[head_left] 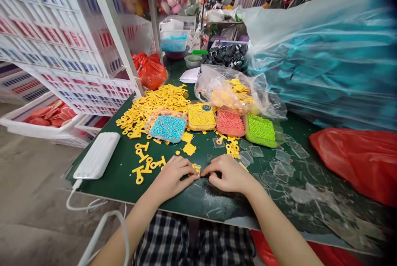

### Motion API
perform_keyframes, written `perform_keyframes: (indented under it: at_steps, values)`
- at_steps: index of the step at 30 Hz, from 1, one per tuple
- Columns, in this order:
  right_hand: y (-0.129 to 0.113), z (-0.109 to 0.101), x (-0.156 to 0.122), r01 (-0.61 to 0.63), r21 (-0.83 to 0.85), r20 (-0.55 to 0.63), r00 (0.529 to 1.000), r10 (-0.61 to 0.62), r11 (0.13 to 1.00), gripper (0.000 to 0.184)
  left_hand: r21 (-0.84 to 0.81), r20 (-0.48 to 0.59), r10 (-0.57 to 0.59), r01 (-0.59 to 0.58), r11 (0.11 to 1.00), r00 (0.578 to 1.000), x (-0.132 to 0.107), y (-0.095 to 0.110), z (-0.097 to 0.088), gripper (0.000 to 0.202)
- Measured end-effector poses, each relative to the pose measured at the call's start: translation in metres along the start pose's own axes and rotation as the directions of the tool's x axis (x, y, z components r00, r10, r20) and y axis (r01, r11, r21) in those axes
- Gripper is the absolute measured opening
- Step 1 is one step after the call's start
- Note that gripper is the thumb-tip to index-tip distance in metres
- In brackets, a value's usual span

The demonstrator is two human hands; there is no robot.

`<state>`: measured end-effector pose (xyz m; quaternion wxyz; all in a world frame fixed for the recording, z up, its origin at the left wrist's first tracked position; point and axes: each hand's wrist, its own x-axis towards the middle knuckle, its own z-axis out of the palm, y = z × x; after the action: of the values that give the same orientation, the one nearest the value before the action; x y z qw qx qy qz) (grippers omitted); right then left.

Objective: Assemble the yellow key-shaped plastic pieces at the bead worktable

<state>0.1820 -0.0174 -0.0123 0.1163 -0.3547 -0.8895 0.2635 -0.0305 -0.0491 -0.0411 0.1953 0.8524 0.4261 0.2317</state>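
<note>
Near the front of the green table, my left hand (pixel 176 176) pinches a small yellow plastic piece (pixel 196 168) between thumb and fingertips. My right hand (pixel 228 174) is closed, its index fingertip touching the piece's right side; whether it grips anything is hidden. Loose yellow ring-ended parts (pixel 143 162) lie to the left of my left hand. Just beyond the hands are flat yellow pieces (pixel 189 148) and a small yellow pile (pixel 232 147). Four-sided trays of tiny beads stand in a row: blue (pixel 168 128), yellow (pixel 201 117), red (pixel 230 122) and green (pixel 261 130).
A large heap of yellow parts (pixel 161 98) lies behind the trays. A white power bank (pixel 97 155) with a cable sits at the left edge. Clear plastic squares (pixel 283 162) are scattered at right. Bags of blue pieces (pixel 325 55) and a red bag (pixel 356 162) crowd the right side.
</note>
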Motion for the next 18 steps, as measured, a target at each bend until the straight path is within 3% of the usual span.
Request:
perform_keyframes:
  at_steps: [8, 18]
  values:
    - [-0.0070, -0.0024, 0.0011, -0.017, -0.112, 0.092, 0.995, 0.027, 0.994, 0.037, 0.050, -0.023, 0.058, -0.057, 0.997, 0.998, -0.0024, -0.0040, 0.0012, 0.021]
    - [-0.0043, -0.0005, 0.0011, -0.023, -0.109, 0.083, 0.996, 0.032, 0.994, 0.035, 0.044, -0.050, 0.099, -0.097, 0.994, 0.994, -0.0045, -0.0086, 0.0042, 0.033]
